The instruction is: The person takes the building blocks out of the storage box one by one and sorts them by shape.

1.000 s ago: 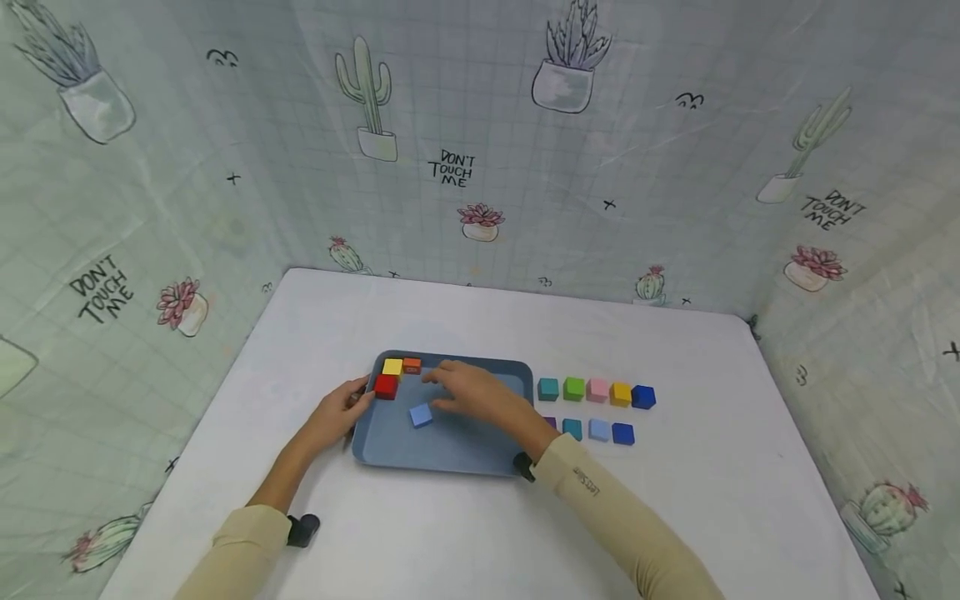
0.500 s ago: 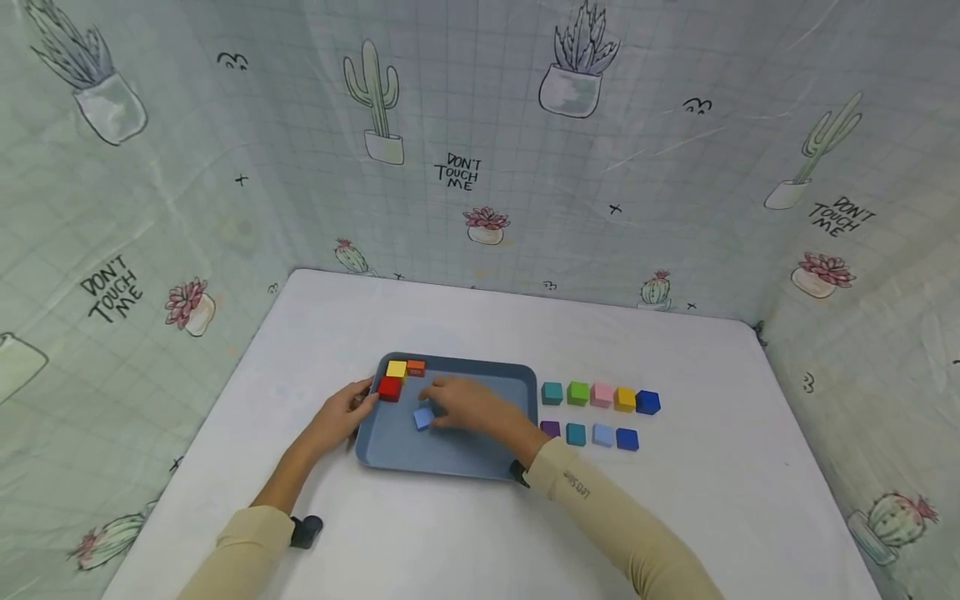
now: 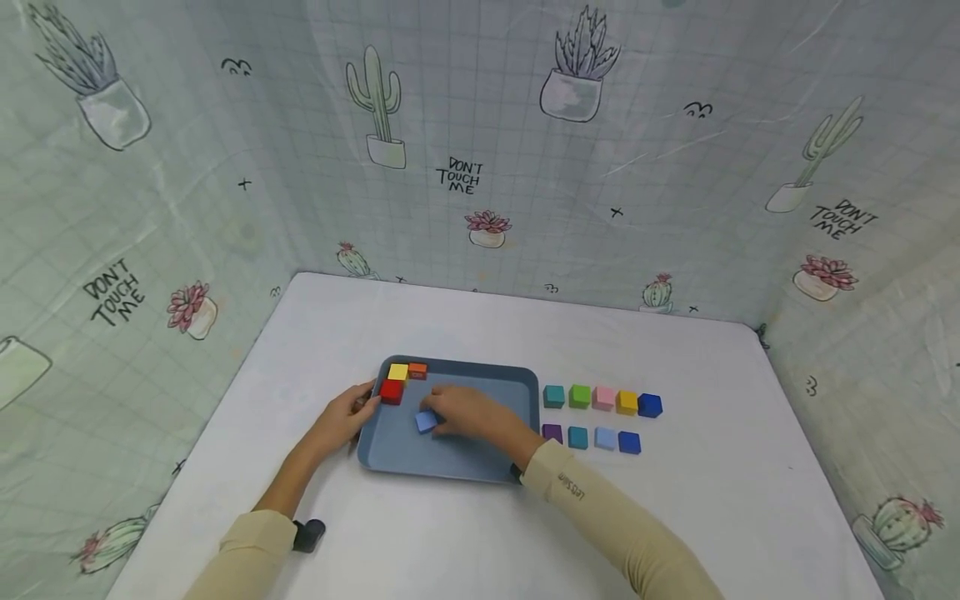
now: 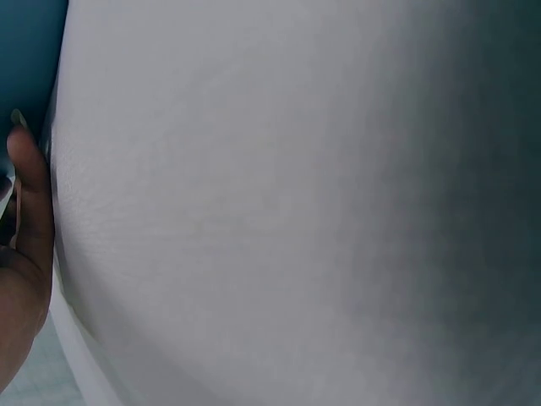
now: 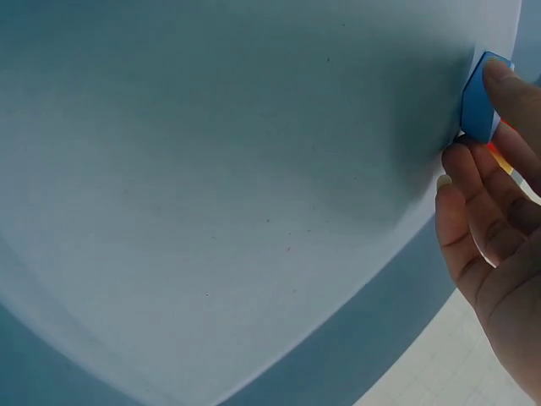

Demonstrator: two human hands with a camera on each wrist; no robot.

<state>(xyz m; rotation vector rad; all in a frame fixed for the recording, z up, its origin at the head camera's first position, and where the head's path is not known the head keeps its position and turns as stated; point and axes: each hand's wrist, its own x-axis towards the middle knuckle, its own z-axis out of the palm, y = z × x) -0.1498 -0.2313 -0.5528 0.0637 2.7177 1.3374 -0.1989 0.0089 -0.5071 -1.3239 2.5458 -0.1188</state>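
A grey-blue tray [image 3: 405,457] lies on the white table. My left hand [image 3: 341,421] holds the tray's left edge, and its thumb [image 4: 30,161] shows against the rim in the left wrist view. Inside the tray, my right hand [image 3: 472,412] pinches a light blue cube [image 3: 425,422] left of the tray's middle. In the right wrist view the thumb presses on one side of this cube [image 5: 478,110], while the other fingers curl near it. Red [image 3: 391,392], yellow [image 3: 398,372] and orange [image 3: 417,372] blocks sit together in the tray's far left corner.
Right of the tray stand two rows of cubes. Teal [image 3: 553,397], green [image 3: 580,397], pink [image 3: 603,398], amber [image 3: 627,402] and dark blue [image 3: 650,406] form the far row. Purple [image 3: 552,433], teal [image 3: 577,438], light blue [image 3: 605,439] and blue [image 3: 629,442] form the near one.
My right hand has come down to the light blue cube; its fingers have gone from spread beside it to pinching it. The left hand stays at the tray's edge. The head view shifts slightly.
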